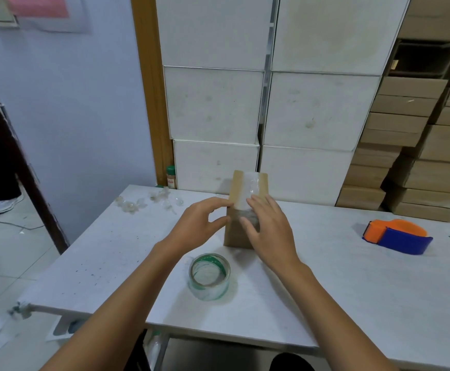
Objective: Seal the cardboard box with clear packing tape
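A: Where's the cardboard box [241,235] sitting?

B: Middle of the white desk [352,277], lying flat with one end pointing away. A strip of clear tape [246,191] runs down its top face. The roll of packing tape [210,276] lies flat just near of it, apart from the box.

A: And the hands?

B: The left hand [201,223] is at the box's left edge, thumb and curled fingers lightly against the side, not clamped on anything. The right hand [268,230] lies open and flat on top, palm down over the tape, which looks like smoothing it.

A: What could spoil it from here?

B: I'd say pressing unevenly could trap wrinkles or air under the strip, and the glare already hints at some rippling at the far end. If the left hand lets the box slide, the strip may skew off the seam. I can't tell whether the tape end wraps the near edge, so it might lift.

A: The orange and blue dispenser [396,236]?

B: Well off to the right, untouched.
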A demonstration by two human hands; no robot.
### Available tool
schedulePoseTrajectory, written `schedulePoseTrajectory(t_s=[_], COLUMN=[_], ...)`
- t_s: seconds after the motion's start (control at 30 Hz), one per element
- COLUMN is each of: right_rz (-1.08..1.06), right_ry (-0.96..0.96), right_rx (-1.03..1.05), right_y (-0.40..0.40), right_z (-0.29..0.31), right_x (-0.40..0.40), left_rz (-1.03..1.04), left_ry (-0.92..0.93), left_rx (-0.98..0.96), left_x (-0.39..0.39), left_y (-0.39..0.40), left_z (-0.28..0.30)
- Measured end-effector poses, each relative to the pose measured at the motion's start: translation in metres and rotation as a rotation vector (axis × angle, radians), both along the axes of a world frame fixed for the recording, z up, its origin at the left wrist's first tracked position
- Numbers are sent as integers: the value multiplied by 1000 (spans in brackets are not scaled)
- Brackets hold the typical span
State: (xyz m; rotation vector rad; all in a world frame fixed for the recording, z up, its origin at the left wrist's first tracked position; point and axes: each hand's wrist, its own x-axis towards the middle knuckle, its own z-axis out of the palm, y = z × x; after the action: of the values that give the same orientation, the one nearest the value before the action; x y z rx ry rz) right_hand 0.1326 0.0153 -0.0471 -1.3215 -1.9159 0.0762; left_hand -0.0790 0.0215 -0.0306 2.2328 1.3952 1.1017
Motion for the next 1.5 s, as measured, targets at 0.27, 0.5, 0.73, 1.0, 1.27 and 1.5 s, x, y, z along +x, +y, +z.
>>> schedulePoseTrajectory(t_s=[0.27, 0.5, 0.73, 1.0, 1.27, 1.5], right_rz=[178, 342, 322, 255, 158, 77], right_ry=[-87, -185, -292, -257, -133, 151], right_rx=[228, -30, -325, -405, -459, -448], right_y=[-24, -43, -49, -48, -45, -48], right_z=[6, 0, -10, -17, -17, -16], right_x=[-50, -82, -99, -105, -105, -87], left_rz=[63, 121, 112, 108, 160, 78], left_ry=[-103, -88, -50, 30, -59, -78], left_rx=[-107, -293, -422, -344, -217, -164], left_x=[-29, -65, -83, -87, -84, -56], left_y=[-17, -39, -55, -49, -55, -52], left_z=[-20, -49, -59, -65, -42, -8])
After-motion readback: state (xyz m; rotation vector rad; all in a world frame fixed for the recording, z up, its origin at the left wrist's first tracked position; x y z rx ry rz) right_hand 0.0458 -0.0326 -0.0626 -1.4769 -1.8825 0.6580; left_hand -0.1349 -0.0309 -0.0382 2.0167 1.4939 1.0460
